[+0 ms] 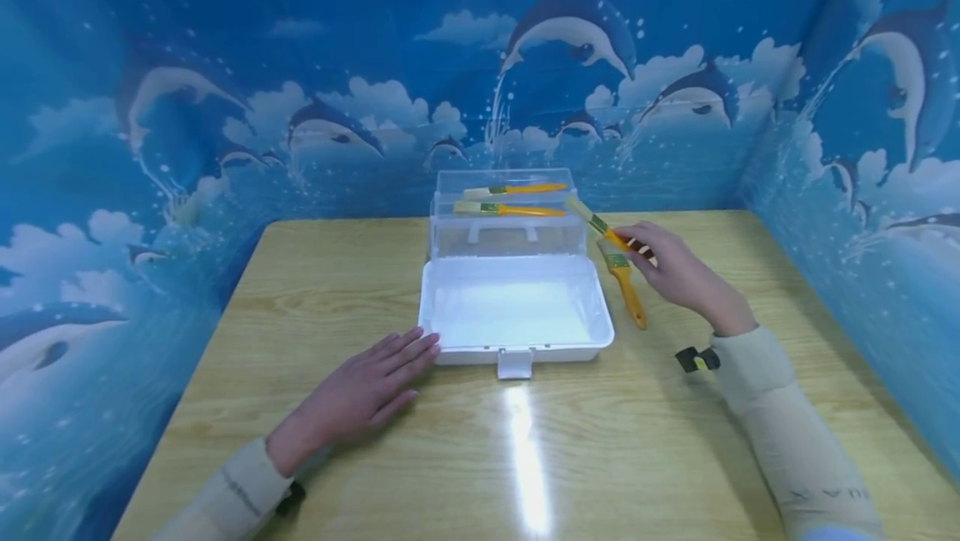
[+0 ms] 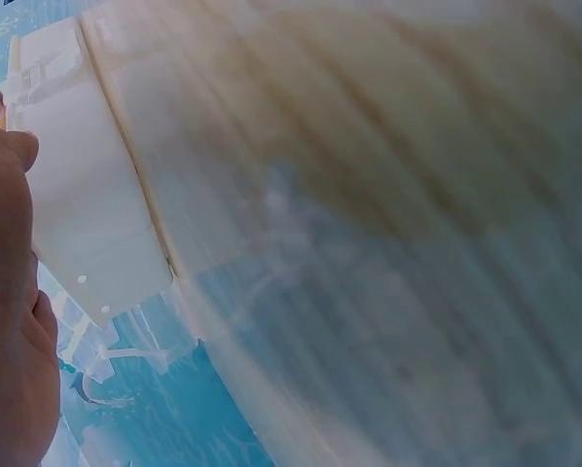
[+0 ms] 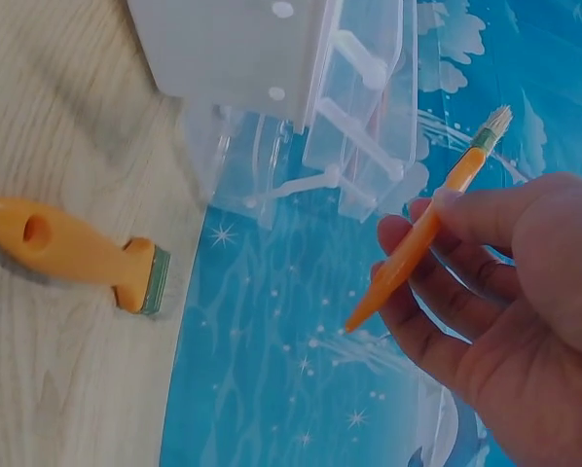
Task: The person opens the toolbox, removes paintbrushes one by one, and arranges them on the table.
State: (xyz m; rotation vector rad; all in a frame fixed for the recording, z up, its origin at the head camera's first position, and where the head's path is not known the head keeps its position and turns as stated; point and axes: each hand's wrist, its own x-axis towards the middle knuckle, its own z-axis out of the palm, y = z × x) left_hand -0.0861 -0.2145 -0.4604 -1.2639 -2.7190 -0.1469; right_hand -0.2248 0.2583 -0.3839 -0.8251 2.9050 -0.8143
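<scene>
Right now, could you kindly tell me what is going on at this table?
A person's right hand holds a yellow-handled brush beside an open white box. The left hand lies with fingers extended, fingertips at the box's near left corner. A second brush and a third brush lie in the raised clear trays at the back, while a fourth brush lies on the table, right of the box.

Shows a toolbox (image 1: 555,354) on the tabletop (image 1: 337,274), with a rear paintbrush (image 1: 517,188) and a front paintbrush (image 1: 512,209) on its trays (image 1: 504,234), behind the bottom compartment (image 1: 517,303). Has a third paintbrush (image 1: 624,278) on the tabletop just right of the toolbox, a fourth paintbrush (image 1: 597,224) in the right hand (image 1: 675,267) near the trays' right end, and the left hand (image 1: 367,387) at the front left corner.
</scene>
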